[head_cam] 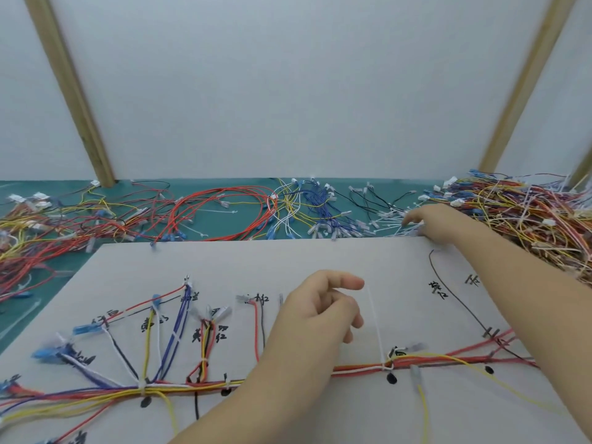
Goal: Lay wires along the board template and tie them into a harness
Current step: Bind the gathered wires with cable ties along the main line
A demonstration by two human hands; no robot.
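The white board template (320, 261) carries handwritten labels and black marks. A wire trunk (448, 360) of red, yellow, white and blue wires runs across it, with branches (173, 334) fanning up on the left. A white cable tie (375, 328) wraps the trunk, its tail standing upright. My left hand (320, 315) hovers over the trunk just left of that tail, fingers loosely curled and holding nothing. My right hand (426, 224) reaches over the board's far edge, fingertips down on a heap of loose white cable ties (389, 221). I cannot tell whether it pinches one.
Loose wires lie along the green mat (224, 219) behind the board: a red coil (221, 213), blue and white bundles (314, 209), a dense tangled pile (525, 219) at far right, more at left (48, 225). Two wooden posts (70, 91) (525, 84) lean against the wall.
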